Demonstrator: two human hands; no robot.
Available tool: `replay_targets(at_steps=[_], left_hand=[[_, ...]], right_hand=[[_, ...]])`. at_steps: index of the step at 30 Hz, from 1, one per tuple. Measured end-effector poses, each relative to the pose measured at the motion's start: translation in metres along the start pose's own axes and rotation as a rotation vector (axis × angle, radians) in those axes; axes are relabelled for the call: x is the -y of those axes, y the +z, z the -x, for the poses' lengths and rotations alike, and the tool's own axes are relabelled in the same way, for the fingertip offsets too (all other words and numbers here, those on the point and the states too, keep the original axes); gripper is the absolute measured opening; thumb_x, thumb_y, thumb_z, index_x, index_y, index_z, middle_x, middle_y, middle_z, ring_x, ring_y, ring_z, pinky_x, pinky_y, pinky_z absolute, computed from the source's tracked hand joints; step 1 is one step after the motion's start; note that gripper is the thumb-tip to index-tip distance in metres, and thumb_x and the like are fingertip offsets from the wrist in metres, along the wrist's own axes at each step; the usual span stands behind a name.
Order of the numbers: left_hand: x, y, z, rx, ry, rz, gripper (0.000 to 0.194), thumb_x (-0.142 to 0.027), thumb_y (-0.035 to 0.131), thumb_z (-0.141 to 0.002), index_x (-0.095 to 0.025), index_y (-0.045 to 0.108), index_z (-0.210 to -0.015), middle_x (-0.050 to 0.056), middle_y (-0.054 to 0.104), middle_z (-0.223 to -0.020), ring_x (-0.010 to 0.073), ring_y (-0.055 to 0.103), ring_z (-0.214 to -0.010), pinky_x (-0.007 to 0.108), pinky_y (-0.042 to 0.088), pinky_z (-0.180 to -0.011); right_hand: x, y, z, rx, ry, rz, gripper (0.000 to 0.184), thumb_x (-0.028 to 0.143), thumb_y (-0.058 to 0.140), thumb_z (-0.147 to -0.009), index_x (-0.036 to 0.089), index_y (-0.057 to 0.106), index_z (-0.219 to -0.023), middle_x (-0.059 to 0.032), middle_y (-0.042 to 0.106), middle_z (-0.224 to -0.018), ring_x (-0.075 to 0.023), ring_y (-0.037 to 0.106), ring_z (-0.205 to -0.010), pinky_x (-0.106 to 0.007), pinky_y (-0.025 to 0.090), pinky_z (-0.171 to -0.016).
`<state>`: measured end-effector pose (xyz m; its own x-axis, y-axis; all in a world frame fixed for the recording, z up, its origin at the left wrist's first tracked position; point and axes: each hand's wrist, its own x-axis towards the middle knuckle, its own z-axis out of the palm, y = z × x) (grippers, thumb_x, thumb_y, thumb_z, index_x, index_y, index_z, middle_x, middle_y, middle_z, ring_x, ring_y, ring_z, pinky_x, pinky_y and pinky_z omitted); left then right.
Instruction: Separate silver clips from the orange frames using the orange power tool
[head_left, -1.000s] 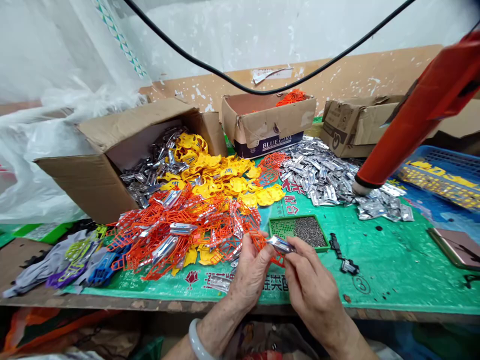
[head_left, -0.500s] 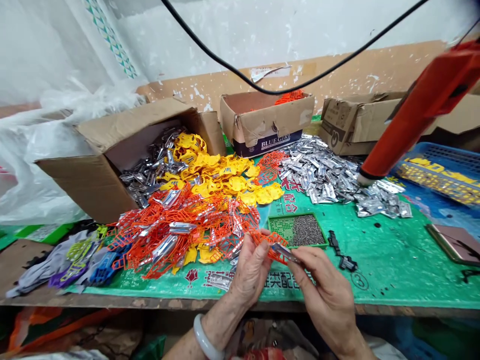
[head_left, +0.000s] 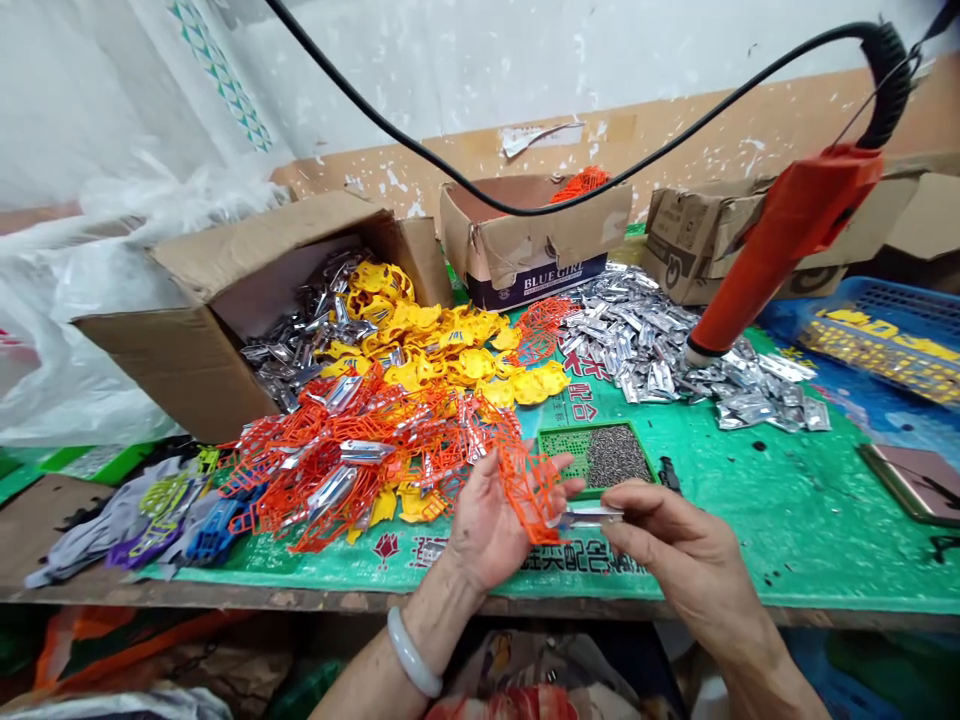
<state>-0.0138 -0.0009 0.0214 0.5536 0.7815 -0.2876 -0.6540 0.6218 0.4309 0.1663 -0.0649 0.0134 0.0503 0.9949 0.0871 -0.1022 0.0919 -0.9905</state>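
Observation:
My left hand (head_left: 491, 530), palm up with its fingers partly spread, supports an orange plastic lattice frame (head_left: 531, 492). Between the thumb and fingertips of my right hand (head_left: 679, 545) is a slim chrome-silver plastic piece (head_left: 589, 518). Its left end meets the lower right of the orange frame; whether it sits in the frame I cannot tell. Just behind my hands lies a green tray (head_left: 551, 460) of small dark screws. To the left spreads a pile of orange frames (head_left: 300, 450), several with silver pieces on them.
Yellow parts (head_left: 457, 350) spill from a tipped cardboard box (head_left: 142, 360). Loose silver parts (head_left: 637, 340) are heaped at the back right, under a hanging orange power screwdriver (head_left: 780, 250) with a black cable. A blue basket (head_left: 900, 300) and a pinkish flat case (head_left: 911, 480) stand at right.
My left hand has turned palm up and opened out, with the orange frame tipped upright. My right hand has shifted right with the silver piece. The hanging screwdriver appears farther left.

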Motion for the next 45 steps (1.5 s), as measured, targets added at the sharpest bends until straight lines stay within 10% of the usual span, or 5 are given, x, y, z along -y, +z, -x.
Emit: replay_targets(at_steps=[9,17,30,37,45], left_hand=[[-0.014,-0.014,-0.003,0.191,-0.498,-0.078,0.046,-0.045,0.038,-0.091,-0.011,0.056,-0.114,0.013,0.071,-0.082,0.0214,0.069,-0.056,0.026,0.053,-0.044],[-0.007,-0.035,-0.012,0.263,-0.675,-0.067,0.051,-0.045,0.038,-0.09,-0.009,0.051,-0.124,0.014,0.071,-0.088,0.0195,0.068,-0.051,0.022,0.049,-0.034],[-0.003,-0.016,0.002,0.014,-0.45,-0.498,0.044,-0.043,0.049,-0.086,-0.015,0.054,-0.12,0.007,0.068,-0.082,0.0087,0.056,-0.038,0.015,0.035,-0.03],[-0.029,0.017,0.053,-0.408,0.5,-1.326,0.028,-0.034,0.048,-0.09,-0.017,0.058,-0.11,0.002,0.065,-0.08,0.0059,0.051,-0.046,0.016,0.039,-0.042],[-0.012,0.034,0.046,0.007,0.081,-1.454,0.044,-0.026,0.053,-0.085,-0.02,0.052,-0.129,0.002,0.067,-0.075,0.0127,0.058,-0.052,0.023,0.048,-0.051]], right_hand=[[0.004,-0.018,-0.016,0.403,-0.07,0.017,0.013,0.015,0.065,-0.079,0.023,0.07,-0.088,-0.0037,0.06,-0.086,-0.0154,0.057,-0.082,-0.028,0.047,-0.07],[0.0,-0.018,-0.014,0.408,-0.052,-0.03,0.017,0.013,0.062,-0.082,0.026,0.07,-0.089,-0.0026,0.057,-0.102,-0.0074,0.056,-0.069,-0.019,0.05,-0.055],[-0.003,-0.014,-0.007,0.304,0.007,-0.047,0.009,0.015,0.064,-0.08,0.02,0.069,-0.086,-0.0033,0.067,-0.089,-0.0097,0.06,-0.065,-0.019,0.052,-0.049],[-0.004,-0.014,-0.014,0.116,0.18,-0.031,0.014,0.025,0.069,-0.076,0.016,0.066,-0.086,-0.0016,0.066,-0.076,-0.0071,0.057,-0.049,-0.021,0.047,-0.046],[0.006,0.008,-0.016,0.135,0.191,0.06,0.017,0.029,0.067,-0.079,0.017,0.062,-0.09,-0.0002,0.064,-0.073,-0.0082,0.056,-0.052,-0.022,0.046,-0.049]])
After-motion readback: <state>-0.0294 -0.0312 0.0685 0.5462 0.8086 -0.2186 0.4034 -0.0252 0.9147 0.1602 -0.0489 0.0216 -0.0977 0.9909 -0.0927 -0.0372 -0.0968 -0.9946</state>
